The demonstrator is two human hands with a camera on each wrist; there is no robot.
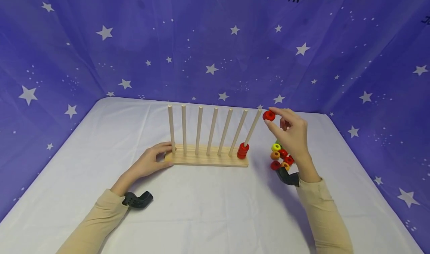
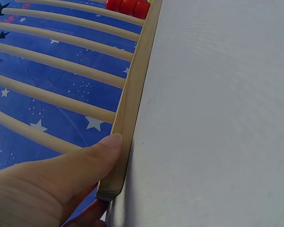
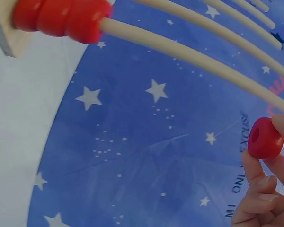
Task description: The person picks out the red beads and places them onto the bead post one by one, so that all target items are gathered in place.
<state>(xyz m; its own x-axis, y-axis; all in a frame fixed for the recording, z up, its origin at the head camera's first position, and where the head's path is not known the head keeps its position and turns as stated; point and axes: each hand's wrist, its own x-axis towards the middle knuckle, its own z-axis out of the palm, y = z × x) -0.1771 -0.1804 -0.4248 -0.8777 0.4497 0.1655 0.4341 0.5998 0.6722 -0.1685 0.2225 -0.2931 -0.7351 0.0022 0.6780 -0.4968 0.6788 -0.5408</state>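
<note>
A wooden rack (image 1: 208,159) with several upright pegs stands on the table. Its rightmost peg (image 1: 253,128) carries a stack of three red beads (image 1: 242,151) at the bottom; the other pegs are bare. My left hand (image 1: 150,159) grips the left end of the base, thumb (image 2: 109,146) on the front edge and fingers behind. Between thumb and fingertips, my right hand (image 1: 291,130) pinches a red bead (image 3: 266,138) near the top of the rightmost peg, slightly right of it. The bead's hole shows in the right wrist view.
Right of the rack, below the right hand, lies a group of loose beads in red, orange (image 1: 275,156), yellow (image 1: 276,147) and green, partly hidden by that hand and wrist. A white cloth (image 1: 208,205) covers the table. A purple star-patterned curtain (image 1: 188,41) hangs behind.
</note>
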